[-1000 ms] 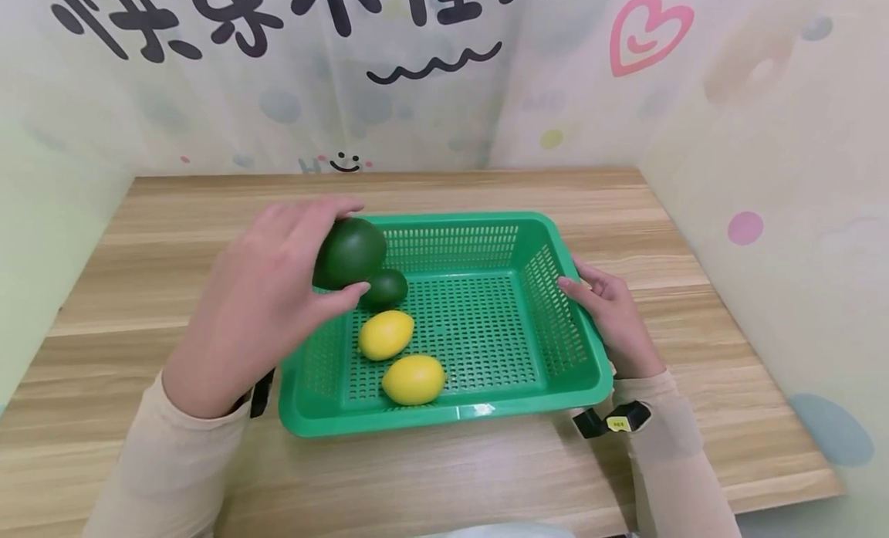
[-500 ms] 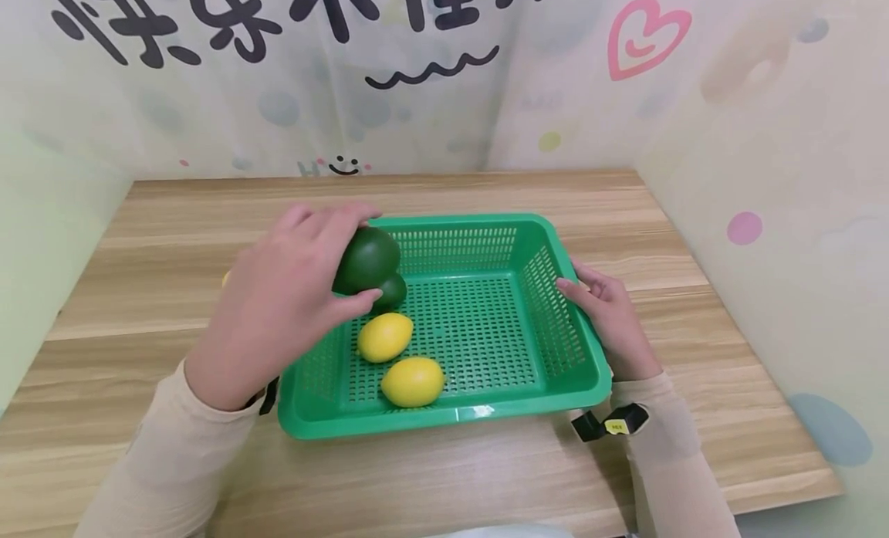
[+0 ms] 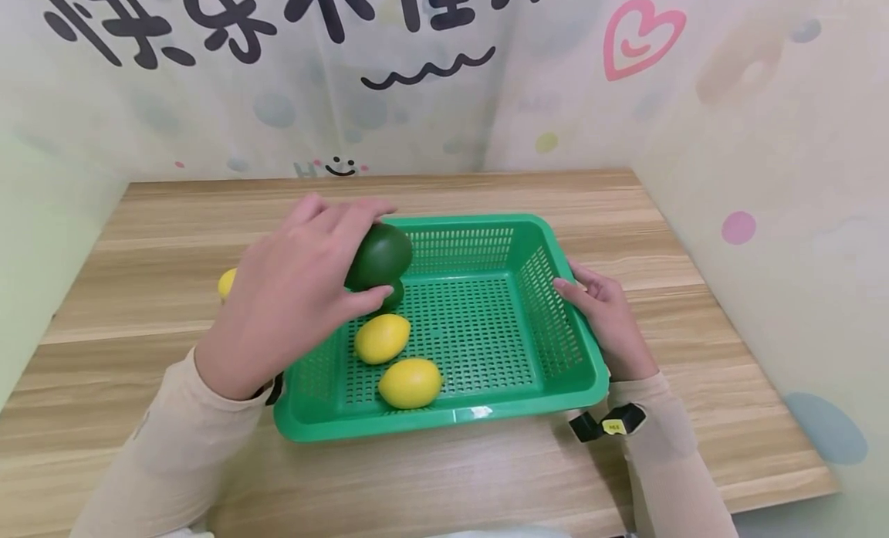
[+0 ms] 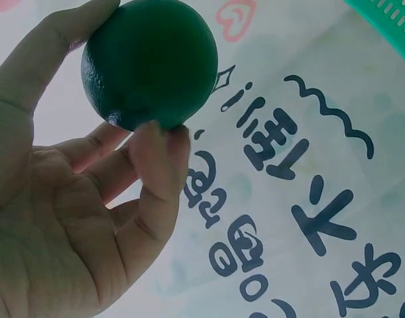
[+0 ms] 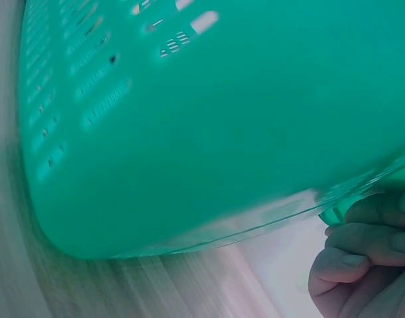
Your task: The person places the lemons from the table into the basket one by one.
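Note:
In the head view the left hand point(image 3: 292, 291) pinches a large dark green round fruit point(image 3: 380, 256) between thumb and fingers, above the left part of a green basket point(image 3: 444, 420). The left wrist view shows the same round fruit point(image 4: 149, 63) at the fingertips of the left hand point(image 4: 76, 199). A smaller dark green fruit point(image 3: 393, 297), partly covered, lies in the basket beside two yellow lemons point(image 3: 383, 339) point(image 3: 410, 384). The right hand point(image 3: 611, 318) grips the basket's right rim, thumb on the inner side; in the right wrist view its curled fingers point(image 5: 368, 245) are at the rim.
A yellow fruit point(image 3: 226, 283) lies on the wooden table point(image 3: 167, 237) left of the basket, partly behind the left hand. A printed sheet with writing point(image 3: 417, 121) stands behind the table, and a wall point(image 3: 778, 175) borders it on the right.
The left hand has moved right with the large green fruit, further over the basket. This uncovers the yellow fruit on the table at the left. The right hand keeps its grip on the rim.

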Action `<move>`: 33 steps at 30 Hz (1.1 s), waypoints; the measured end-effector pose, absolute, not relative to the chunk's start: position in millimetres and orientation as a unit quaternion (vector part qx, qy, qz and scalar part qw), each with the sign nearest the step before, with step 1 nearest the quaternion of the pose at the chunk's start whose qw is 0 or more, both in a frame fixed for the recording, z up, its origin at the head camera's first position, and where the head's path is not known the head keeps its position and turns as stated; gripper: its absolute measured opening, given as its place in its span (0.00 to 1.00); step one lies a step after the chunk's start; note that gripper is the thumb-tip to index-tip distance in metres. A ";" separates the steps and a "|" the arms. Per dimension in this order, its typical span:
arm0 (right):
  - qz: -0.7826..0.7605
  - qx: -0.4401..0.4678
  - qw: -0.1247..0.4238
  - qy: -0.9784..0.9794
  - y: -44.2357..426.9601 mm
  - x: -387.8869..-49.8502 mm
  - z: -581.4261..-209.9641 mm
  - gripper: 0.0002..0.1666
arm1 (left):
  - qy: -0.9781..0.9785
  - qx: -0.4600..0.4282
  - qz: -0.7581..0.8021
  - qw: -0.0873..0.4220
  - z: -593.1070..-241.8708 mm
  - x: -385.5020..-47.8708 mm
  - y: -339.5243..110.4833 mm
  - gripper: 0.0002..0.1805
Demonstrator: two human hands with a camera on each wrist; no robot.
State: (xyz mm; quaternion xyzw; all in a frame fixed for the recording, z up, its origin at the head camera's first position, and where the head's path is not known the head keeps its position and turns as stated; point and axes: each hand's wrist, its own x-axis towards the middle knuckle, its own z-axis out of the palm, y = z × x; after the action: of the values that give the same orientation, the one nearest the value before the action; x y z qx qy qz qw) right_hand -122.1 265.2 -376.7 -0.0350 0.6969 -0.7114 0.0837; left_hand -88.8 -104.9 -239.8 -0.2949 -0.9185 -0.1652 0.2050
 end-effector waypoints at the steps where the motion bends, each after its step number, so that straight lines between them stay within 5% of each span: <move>1: -0.711 -0.035 0.083 0.698 265.3 -122.2 -376.6 0.36 | -0.919 -0.295 -0.162 0.205 -239.2 -89.2 -103.7 0.40; 33: -0.699 -0.043 0.073 0.710 266.2 -122.1 -374.4 0.36 | -0.924 -0.311 -0.128 0.179 -231.1 -98.5 -84.9 0.39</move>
State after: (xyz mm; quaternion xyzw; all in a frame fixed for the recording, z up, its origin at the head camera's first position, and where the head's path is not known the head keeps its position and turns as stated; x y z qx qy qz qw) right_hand -122.1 266.2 -374.4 -0.0435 0.7104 -0.6987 0.0732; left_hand -98.5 -84.9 -231.1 -0.3112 -0.9245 -0.1284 0.1789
